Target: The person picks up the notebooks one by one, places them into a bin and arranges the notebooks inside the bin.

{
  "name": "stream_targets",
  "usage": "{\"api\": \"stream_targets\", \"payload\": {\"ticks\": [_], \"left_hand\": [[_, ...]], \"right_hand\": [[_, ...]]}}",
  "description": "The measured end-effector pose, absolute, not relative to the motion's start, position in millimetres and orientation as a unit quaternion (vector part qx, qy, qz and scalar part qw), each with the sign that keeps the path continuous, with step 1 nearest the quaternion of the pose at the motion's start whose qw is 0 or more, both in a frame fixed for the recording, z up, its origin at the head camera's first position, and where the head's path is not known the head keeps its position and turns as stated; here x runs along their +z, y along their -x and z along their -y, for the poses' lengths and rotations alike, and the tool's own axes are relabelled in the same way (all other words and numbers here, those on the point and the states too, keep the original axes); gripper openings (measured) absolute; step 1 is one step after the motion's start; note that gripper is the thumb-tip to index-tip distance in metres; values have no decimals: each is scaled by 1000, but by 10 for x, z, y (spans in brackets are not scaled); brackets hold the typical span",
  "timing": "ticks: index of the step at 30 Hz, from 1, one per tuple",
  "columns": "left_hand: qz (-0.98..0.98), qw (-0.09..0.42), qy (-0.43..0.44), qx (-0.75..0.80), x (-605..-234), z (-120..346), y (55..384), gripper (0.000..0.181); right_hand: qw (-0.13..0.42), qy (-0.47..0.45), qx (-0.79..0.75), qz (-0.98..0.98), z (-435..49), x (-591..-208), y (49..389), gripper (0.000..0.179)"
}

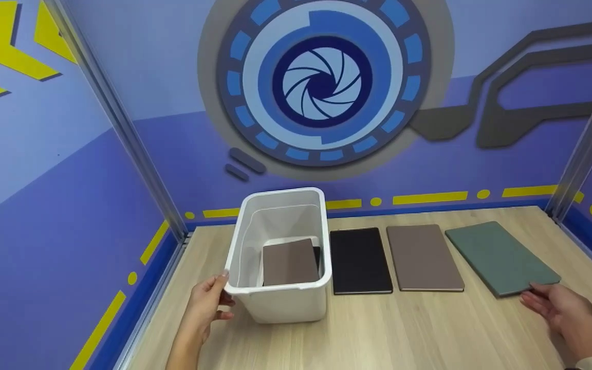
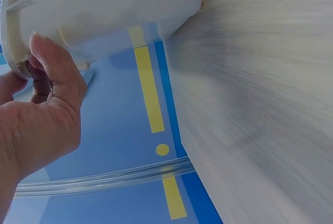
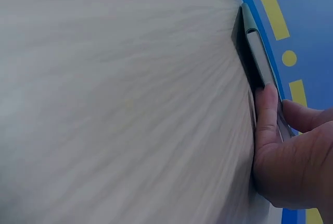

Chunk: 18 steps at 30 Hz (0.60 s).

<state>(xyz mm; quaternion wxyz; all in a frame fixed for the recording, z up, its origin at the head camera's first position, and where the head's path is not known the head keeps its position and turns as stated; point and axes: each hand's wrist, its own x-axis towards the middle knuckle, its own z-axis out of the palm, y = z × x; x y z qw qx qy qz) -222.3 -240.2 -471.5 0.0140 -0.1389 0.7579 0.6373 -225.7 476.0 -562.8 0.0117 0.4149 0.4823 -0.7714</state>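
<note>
A white plastic bin (image 1: 288, 306) stands on the table, and my left hand (image 1: 204, 303) grips the rim at its near left corner. In the left wrist view the thumb of this hand (image 2: 49, 86) presses the outside of the bin (image 2: 119, 5) just below the rim. Inside the bin lies a brown notebook (image 1: 290, 262), with a dark one showing partly under it. At the right, my right hand (image 1: 558, 308) pinches the near edge of a green notebook (image 1: 501, 257), thumb on top and fingers beneath. The right wrist view shows this notebook (image 3: 250, 23) tilted, its near edge raised.
Between the bin and the green notebook, a black notebook (image 1: 361, 262) and a brown-grey notebook (image 1: 424, 257) lie flat in a row on the wooden table (image 1: 404, 334). Printed blue panels (image 1: 172, 164) close off the back and sides, with metal posts (image 1: 121, 113) at the corners.
</note>
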Motion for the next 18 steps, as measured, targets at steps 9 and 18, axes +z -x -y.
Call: {"api": "stream_targets", "payload": {"ticks": [9, 18], "left_hand": [[-751, 10, 138, 646, -4725, 2391, 2214, 40], [-752, 12, 144, 643, -4723, 2413, 2222, 41]], "right_hand": [[24, -441, -765, -469, -4789, -5662, 2299, 13], [18, -449, -746, -491, -4729, -5645, 2312, 19]]}}
